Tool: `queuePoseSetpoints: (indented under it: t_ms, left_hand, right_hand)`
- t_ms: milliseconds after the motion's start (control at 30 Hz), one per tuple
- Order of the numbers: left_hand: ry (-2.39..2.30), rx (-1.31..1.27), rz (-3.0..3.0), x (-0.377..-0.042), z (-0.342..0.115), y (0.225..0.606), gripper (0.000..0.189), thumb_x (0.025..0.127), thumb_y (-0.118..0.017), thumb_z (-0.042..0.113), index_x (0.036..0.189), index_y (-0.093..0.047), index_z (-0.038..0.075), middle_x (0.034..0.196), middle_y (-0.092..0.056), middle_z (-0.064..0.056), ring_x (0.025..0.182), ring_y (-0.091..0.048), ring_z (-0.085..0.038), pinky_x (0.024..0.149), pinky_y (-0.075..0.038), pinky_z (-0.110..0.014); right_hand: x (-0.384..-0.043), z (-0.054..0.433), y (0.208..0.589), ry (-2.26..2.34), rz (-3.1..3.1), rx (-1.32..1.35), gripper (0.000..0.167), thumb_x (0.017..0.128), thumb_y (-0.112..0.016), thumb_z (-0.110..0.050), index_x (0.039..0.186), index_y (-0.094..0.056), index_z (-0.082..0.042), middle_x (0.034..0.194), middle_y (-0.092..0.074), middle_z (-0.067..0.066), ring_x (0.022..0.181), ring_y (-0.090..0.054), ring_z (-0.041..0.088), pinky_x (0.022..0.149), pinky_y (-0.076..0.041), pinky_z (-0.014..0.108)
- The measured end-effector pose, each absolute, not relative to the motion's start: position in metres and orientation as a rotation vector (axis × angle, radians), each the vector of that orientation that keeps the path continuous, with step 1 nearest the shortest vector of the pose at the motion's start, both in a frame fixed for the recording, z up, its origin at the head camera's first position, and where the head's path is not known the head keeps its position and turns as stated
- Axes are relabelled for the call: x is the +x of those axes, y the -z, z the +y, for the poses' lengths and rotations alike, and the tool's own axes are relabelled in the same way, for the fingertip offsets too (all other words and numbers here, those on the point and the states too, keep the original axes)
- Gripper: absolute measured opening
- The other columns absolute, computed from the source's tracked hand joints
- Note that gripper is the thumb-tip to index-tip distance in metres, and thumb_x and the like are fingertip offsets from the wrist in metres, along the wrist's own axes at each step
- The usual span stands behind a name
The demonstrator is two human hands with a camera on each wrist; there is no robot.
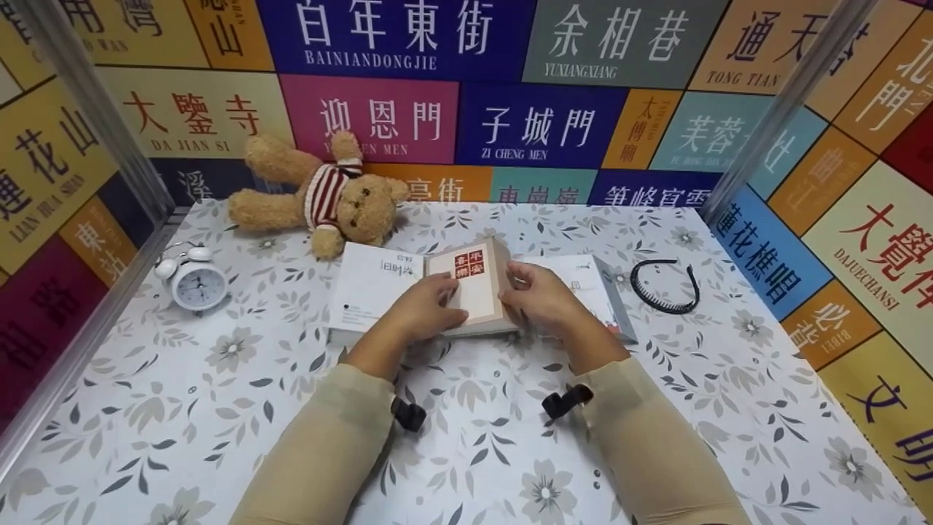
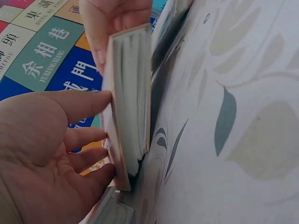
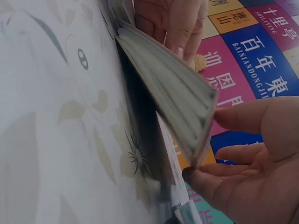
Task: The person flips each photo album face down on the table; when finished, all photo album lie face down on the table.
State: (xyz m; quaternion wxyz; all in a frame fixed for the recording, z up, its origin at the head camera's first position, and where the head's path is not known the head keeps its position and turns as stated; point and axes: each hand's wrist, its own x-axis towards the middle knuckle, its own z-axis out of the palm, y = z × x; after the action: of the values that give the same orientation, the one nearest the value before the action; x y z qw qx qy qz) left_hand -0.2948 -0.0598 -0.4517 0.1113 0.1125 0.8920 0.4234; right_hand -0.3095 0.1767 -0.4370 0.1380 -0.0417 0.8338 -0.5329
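Note:
A small thick book [image 1: 477, 292] with a cream cover and a red printed square sits between my hands, its right side tilted up off the table. My right hand [image 1: 545, 293] pinches that raised right edge; in the right wrist view the thumb is on the cover and a fingertip [image 3: 189, 173] is at the underside. On the cover's left part rest the fingertips of my left hand [image 1: 423, 310], its fingers loosely bent. The closed page block [image 2: 131, 98] faces the left wrist view. A white book [image 1: 368, 292] lies at the left, partly behind my left hand.
Another white book [image 1: 583, 281] with a grey edge lies right of the held one. A black toothed headband [image 1: 665, 286] is farther right. A teddy bear [image 1: 332, 193] in a striped sweater lies behind the books; a white alarm clock [image 1: 198, 284] stands left on the floral tablecloth [image 1: 291, 350].

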Motion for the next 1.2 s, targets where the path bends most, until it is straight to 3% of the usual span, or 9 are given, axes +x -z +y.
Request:
queuePoseSetpoints:
  t_ms: [133,300,400,567,667,800,933,1067,1200]
  left_hand:
    - [-1.233,0.315,2.608,-0.296,-0.060,0.452,0.068,0.092,-0.078,0.015,0.156,-0.056,0.006,0.174,-0.039,-0.009,0.163,-0.034,-0.034,0.137,-0.025,-0.048]
    - [-1.234,0.298,2.597,-0.295,-0.058,0.452,0.067,0.091,-0.078,0.010,0.154,-0.057,0.005,0.174,-0.039,-0.009,0.163,-0.033,-0.033,0.137,-0.023,-0.046]
    - [-1.261,0.274,2.586,-0.294,-0.058,0.451,0.068,0.090,-0.077,0.008,0.154,-0.057,0.005,0.173,-0.040,-0.010,0.163,-0.034,-0.032,0.137,-0.024,-0.047]
    - [-1.440,0.158,2.495,-0.292,-0.060,0.450,0.072,0.090,-0.074,0.005,0.158,-0.053,0.010,0.168,-0.049,-0.011,0.156,-0.045,-0.029,0.129,-0.040,-0.047]
    - [-1.574,0.102,2.443,-0.293,-0.064,0.447,0.070,0.095,-0.071,0.005,0.161,-0.050,0.013,0.168,-0.048,-0.012,0.156,-0.047,-0.029,0.128,-0.042,-0.044]
    - [-1.674,0.132,2.511,-0.296,-0.076,0.440,0.066,0.100,-0.069,0.008,0.162,-0.048,0.014,0.169,-0.047,-0.012,0.157,-0.045,-0.032,0.132,-0.037,-0.043]
    - [-1.779,0.173,2.566,-0.299,-0.102,0.434,0.070,0.100,-0.068,0.005,0.164,-0.042,0.009,0.166,-0.051,-0.014,0.155,-0.048,-0.033,0.129,-0.041,-0.044]
    - [-1.908,0.130,2.559,-0.298,-0.135,0.430,0.072,0.100,-0.066,0.003,0.166,-0.036,0.004,0.162,-0.053,-0.019,0.152,-0.051,-0.035,0.128,-0.043,-0.045]
    - [-1.935,0.061,2.594,-0.295,-0.164,0.428,0.069,0.100,-0.066,0.006,0.164,-0.040,0.003,0.161,-0.054,-0.021,0.151,-0.052,-0.035,0.128,-0.042,-0.045]
  right_hand:
    - [-0.311,0.179,0.440,1.404,2.467,-0.119,0.071,0.102,-0.066,-0.012,0.167,-0.036,-0.007,0.172,-0.041,0.012,0.159,-0.041,0.032,0.132,-0.035,0.045]
    - [-0.314,0.179,0.445,1.369,2.461,-0.117,0.059,0.103,-0.063,-0.008,0.160,-0.050,-0.012,0.162,-0.056,0.010,0.152,-0.051,0.029,0.131,-0.037,0.048]
    - [-0.313,0.176,0.445,1.431,2.437,-0.096,0.058,0.103,-0.061,-0.007,0.160,-0.050,-0.010,0.161,-0.056,0.011,0.151,-0.052,0.029,0.129,-0.040,0.046]
    - [-0.312,0.166,0.444,1.559,2.442,-0.057,0.057,0.104,-0.062,-0.010,0.160,-0.049,-0.005,0.161,-0.056,0.013,0.152,-0.051,0.029,0.130,-0.040,0.044]
    - [-0.311,0.159,0.441,1.660,2.461,-0.082,0.057,0.105,-0.063,-0.013,0.160,-0.048,-0.005,0.160,-0.057,0.013,0.152,-0.053,0.028,0.130,-0.040,0.041]
    - [-0.310,0.150,0.438,1.855,2.408,-0.121,0.060,0.107,-0.063,-0.015,0.162,-0.043,-0.003,0.155,-0.061,0.016,0.144,-0.059,0.028,0.121,-0.050,0.042]
    - [-0.310,0.134,0.436,1.980,2.285,-0.133,0.062,0.106,-0.064,-0.013,0.164,-0.042,-0.006,0.150,-0.065,0.017,0.133,-0.065,0.032,0.109,-0.057,0.047]
    - [-0.310,0.111,0.435,1.988,2.207,-0.172,0.063,0.106,-0.066,-0.013,0.164,-0.042,-0.008,0.149,-0.066,0.017,0.130,-0.067,0.039,0.107,-0.058,0.050]
    - [-0.311,0.085,0.435,1.959,2.202,-0.228,0.063,0.105,-0.067,-0.014,0.164,-0.043,-0.007,0.146,-0.068,0.016,0.131,-0.068,0.038,0.104,-0.061,0.044]
